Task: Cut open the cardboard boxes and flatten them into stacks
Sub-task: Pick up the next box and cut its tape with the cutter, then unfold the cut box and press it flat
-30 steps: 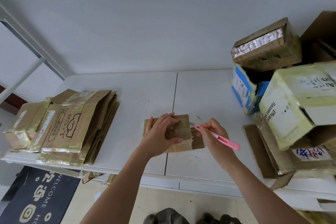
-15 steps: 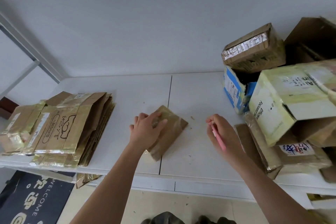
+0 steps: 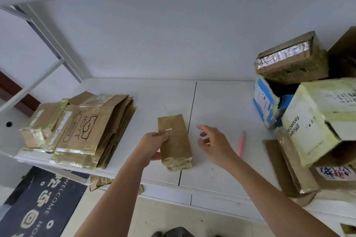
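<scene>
Left hand (image 3: 152, 145) pinches small tape-wrapped brown cardboard box (image 3: 175, 140); right hand (image 3: 213, 143) spread, empty, pink utility knife (image 3: 241, 143) just beyond it.

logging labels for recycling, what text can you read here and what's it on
"WELCOME": dark doormat on the floor; a lower word starting "HO" is cut off.
"Efficient" and "Focused": side of the pale green box, printed sideways; the rest is hidden or blurred.
Outlined characters on the top sheet of the flattened cardboard stack: not legible.
Red and blue handwriting on a white label: not legible.
Blue and white box: print too small.
</scene>
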`<state>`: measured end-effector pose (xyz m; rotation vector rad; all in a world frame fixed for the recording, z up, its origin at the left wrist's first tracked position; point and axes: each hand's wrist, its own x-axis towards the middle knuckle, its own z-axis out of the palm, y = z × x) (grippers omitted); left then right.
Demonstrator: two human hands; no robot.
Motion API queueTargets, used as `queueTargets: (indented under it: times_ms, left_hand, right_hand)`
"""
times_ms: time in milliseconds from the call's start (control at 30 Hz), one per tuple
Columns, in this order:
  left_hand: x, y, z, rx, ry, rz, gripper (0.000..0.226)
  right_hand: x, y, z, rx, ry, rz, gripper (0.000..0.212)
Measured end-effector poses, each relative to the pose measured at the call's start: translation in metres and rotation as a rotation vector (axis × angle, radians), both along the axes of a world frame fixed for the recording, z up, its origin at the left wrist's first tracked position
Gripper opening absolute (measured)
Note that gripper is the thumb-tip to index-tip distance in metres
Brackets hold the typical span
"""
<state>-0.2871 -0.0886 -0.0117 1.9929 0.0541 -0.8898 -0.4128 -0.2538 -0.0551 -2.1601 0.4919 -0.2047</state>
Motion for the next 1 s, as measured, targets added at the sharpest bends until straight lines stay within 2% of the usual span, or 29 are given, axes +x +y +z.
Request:
queueTargets:
  times_ms: [67, 267, 467, 667, 933, 1000]
  left_hand:
    - [0.002, 0.003, -0.002, -0.036, -0.008, 0.028, 0.030]
    - [0.006, 0.011, -0.021, -0.021, -0.122, 0.131, 0.019]
    - [0.011, 0.014, -0.030, -0.054, -0.126, 0.136, 0.014]
    - [0.013, 0.013, -0.030, -0.063, -0.125, 0.110, 0.016]
    - [0.014, 0.006, -0.031, -0.018, -0.161, 0.111, 0.015]
    - [0.014, 0.007, -0.032, -0.013, -0.164, 0.115, 0.016]
  right_hand:
    - [0.016, 0.023, 0.006, 0.025, -0.008, 0.038, 0.049]
    - [0.041, 0.057, 0.017, -0.303, 0.079, 0.031, 0.052]
    - [0.051, 0.065, 0.022, -0.424, 0.195, 0.004, 0.065]
    - [0.057, 0.063, 0.025, -0.395, 0.216, -0.015, 0.045]
    - [0.049, 0.043, 0.038, -0.131, 0.148, 0.019, 0.044]
    - [0.050, 0.035, 0.037, -0.038, 0.153, 0.028, 0.034]
